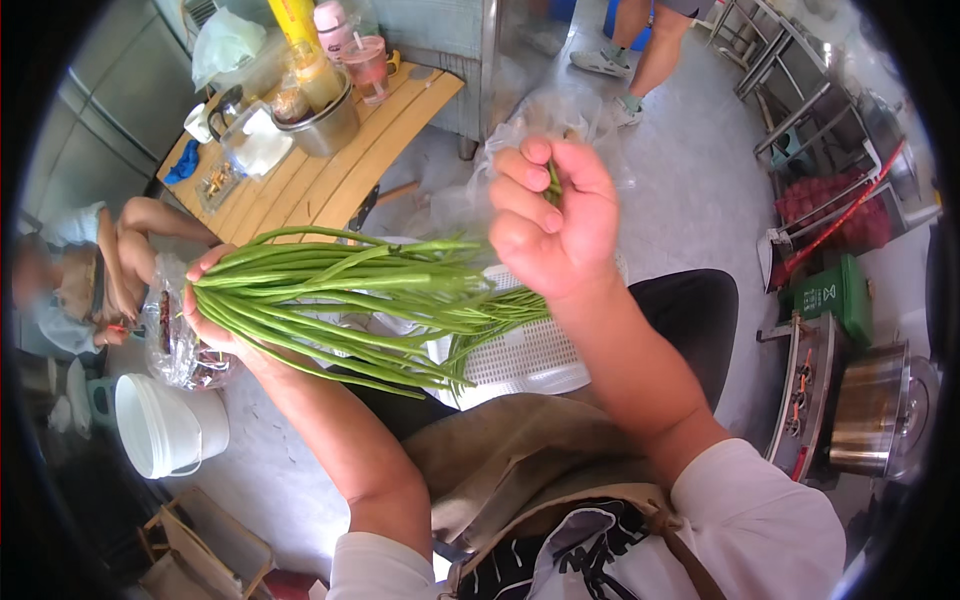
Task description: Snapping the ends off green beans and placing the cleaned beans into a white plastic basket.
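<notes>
My left hand (214, 307) grips a thick bunch of long green beans (337, 289) by one end, and their far ends spread out to the right. Raised to the right of the bunch, my right hand (555, 214) has its fingers curled around a short green piece of bean (553, 184), mostly hidden by the fingers. Below the hands stands a white perforated plastic basket (525, 356) with more, thinner-looking long beans (514, 309) in it. Beyond my right hand lies a clear plastic bag (555, 112), partly hidden.
A slatted wooden table (322, 187) at the upper left bears a metal pot (319, 131), cups and an ashtray. At the left a seated person (82, 277) is near a plastic bag and a white bucket (172, 427). Another person's legs (652, 60) show at the top.
</notes>
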Demonstrator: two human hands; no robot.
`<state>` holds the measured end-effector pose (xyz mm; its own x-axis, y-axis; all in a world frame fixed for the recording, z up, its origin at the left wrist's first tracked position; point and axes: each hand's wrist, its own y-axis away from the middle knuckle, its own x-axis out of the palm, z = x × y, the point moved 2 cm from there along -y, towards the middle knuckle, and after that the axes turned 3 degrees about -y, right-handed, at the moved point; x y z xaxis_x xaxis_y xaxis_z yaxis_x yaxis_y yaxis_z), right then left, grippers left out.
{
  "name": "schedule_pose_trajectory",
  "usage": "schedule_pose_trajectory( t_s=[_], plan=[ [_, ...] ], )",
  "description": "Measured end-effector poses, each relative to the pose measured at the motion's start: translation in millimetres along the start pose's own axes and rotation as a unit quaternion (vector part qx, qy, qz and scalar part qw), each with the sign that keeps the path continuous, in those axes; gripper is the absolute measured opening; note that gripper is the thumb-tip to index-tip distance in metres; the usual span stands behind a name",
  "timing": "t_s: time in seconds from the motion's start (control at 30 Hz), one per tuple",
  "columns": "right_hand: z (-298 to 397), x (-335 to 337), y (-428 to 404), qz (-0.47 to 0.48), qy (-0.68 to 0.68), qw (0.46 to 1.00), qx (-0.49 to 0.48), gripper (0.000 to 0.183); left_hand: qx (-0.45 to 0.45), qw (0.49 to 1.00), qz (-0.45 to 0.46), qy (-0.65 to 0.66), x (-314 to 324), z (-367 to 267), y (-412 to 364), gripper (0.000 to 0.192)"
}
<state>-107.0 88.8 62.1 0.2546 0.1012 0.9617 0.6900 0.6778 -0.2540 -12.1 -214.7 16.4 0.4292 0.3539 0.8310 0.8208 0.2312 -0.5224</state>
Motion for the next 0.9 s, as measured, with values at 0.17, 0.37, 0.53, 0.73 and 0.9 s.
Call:
schedule_pose_trajectory(
  t_s=[0.17,0.37,0.53,0.73,0.9],
  plan=[
    [12.4,-31.3,45.7,-0.139,0.129,0.981,0.032,0.018,-0.015,1.000,0.019,0.019,-5.6,-23.6,-3.1,0.009],
    [-31.8,-50.0,76.1,-0.209,0.427,0.860,0.185,0.026,-0.090,0.995,0.046,-0.005,-10.2,-41.8,-3.0,0.018],
    [-54.6,-50.5,76.4,-0.184,0.527,0.801,0.217,0.030,-0.030,0.984,0.044,-0.172,10.6,-32.3,-0.9,0.016],
    [-55.8,-56.2,78.2,-0.157,0.555,0.786,0.225,0.029,-0.039,0.987,0.089,-0.124,-11.5,-51.7,-3.6,0.015],
    [-61.2,-45.7,73.5,-0.182,0.425,0.834,0.302,0.028,-0.024,0.988,0.079,-0.132,-4.2,-45.4,0.3,0.011]
  ],
)
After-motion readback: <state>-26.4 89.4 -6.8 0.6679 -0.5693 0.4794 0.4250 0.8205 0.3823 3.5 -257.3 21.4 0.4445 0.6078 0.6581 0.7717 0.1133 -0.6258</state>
